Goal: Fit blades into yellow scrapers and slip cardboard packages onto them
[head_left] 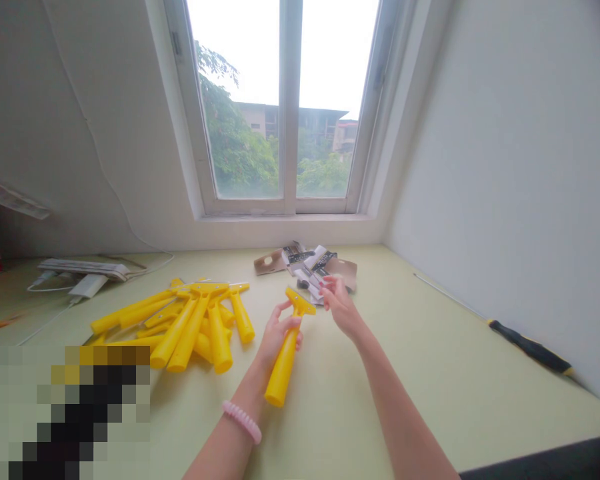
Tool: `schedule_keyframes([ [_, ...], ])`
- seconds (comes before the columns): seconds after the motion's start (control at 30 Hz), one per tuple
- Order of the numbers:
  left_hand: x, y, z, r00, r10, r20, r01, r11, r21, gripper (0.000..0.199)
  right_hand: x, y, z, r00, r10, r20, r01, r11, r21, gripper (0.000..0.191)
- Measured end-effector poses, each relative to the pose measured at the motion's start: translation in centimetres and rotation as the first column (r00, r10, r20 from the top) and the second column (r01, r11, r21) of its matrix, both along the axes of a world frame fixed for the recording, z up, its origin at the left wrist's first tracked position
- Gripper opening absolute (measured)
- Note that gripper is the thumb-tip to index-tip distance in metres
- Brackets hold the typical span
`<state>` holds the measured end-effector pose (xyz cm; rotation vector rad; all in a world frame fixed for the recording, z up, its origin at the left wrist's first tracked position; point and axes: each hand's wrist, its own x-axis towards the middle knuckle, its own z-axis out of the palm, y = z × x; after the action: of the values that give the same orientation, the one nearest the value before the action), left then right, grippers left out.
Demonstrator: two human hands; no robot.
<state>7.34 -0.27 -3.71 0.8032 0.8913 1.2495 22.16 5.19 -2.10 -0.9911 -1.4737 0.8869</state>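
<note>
My left hand (pixel 280 337) is closed around a yellow scraper (pixel 283 370), its T-shaped head tilted up and away and its thick handle end toward me. A pink coil band circles that wrist. Just to the right, my right hand (pixel 340 303) has its fingers pinched together above the cardboard pieces; what they hold, if anything, is too small to make out. Beneath and beyond those fingertips lie printed cardboard packaging pieces (pixel 343 270) in black, white and brown. A pile of several yellow scrapers (pixel 190 327) lies on the table to the left of my left hand.
A long screwdriver (pixel 530 347) with a black and yellow handle lies along the right wall. At the back left are a white power strip (pixel 89 287) and cables. The pale green table (pixel 410 393) meets the wall under a window (pixel 290 107). A blurred patch covers the lower left.
</note>
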Motion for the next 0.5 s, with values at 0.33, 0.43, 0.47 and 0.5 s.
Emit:
schedule_keyframes([
  [0.33,-0.9,0.4,0.0,0.996,0.091,-0.005,-0.091,0.995,-0.034,0.061,2.9,-1.4,2.4,0.977,-0.209,0.033,0.195,0.95,0.245,0.023],
  [0.43,-0.9,0.3,0.2,0.997,0.08,0.001,-0.08,0.996,-0.032,0.061,2.4,-1.6,2.3,0.985,-0.168,0.045,0.15,0.95,0.274,0.022],
  [0.47,-0.9,0.2,0.3,0.997,0.074,0.0,-0.074,0.997,-0.031,0.062,2.1,-1.7,2.4,0.986,-0.158,0.049,0.138,0.947,0.291,0.022],
  [0.5,-0.8,0.2,0.3,0.998,0.069,-0.002,-0.069,0.997,-0.03,0.062,1.8,-1.8,2.4,0.987,-0.153,0.057,0.129,0.942,0.309,0.022],
])
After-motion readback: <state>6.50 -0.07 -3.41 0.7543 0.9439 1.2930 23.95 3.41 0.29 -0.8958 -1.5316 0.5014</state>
